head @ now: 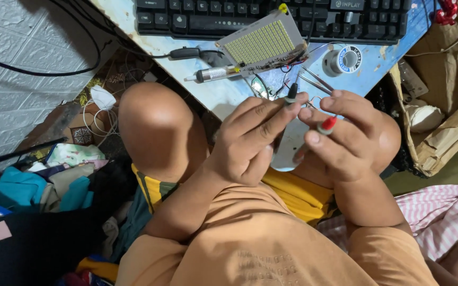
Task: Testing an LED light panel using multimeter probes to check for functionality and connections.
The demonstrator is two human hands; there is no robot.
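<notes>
My left hand (250,140) pinches a black test probe (291,92), its tip pointing up toward the desk edge. A red test probe (327,125) is gripped between the fingers of my right hand (345,135). Both hands hover above my knees, just below a white rounded object (287,151) lying in my lap. Ahead on the desk (213,92) lies a rectangular board of yellow LEDs (261,42) with thin wires trailing from it. Metal tweezers (316,82) rest beside it.
A black keyboard (271,18) runs along the desk's far side. A solder spool (345,58) and a pen-like tool (213,74) lie near the board. Cardboard and paper (446,132) sit to the right, clothes and cables (54,169) to the left, and a pink striped cloth (446,212) at lower right.
</notes>
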